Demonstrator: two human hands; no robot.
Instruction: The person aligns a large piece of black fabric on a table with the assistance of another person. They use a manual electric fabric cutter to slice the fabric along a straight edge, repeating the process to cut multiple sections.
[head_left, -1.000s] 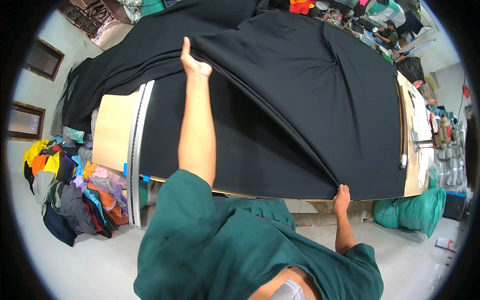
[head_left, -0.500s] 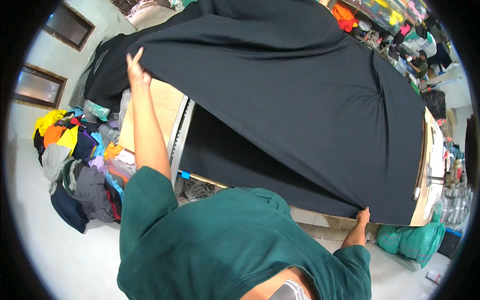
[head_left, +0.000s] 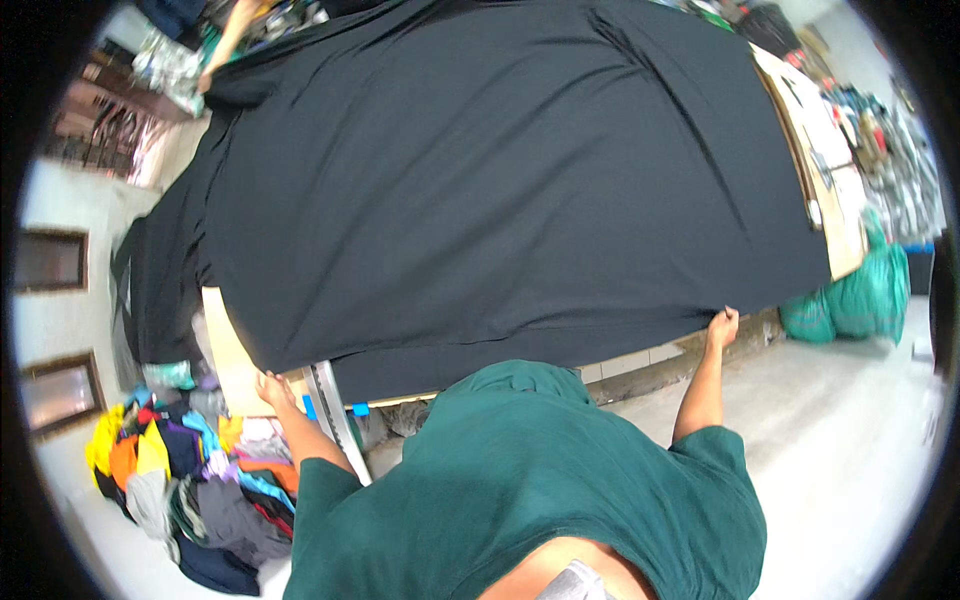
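Black cloth [head_left: 480, 200] covers most of the counter [head_left: 230, 345], its near edge pinched in the grip of your left hand [head_left: 274, 388] and right hand [head_left: 722, 327], so you're apparently spreading a layer, which next calls for even tension.

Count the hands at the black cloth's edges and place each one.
3: the left hand at the near-left corner of the black cloth, the right hand on its near edge toward the right, a co-worker's hand at the far left. Others may be hidden.
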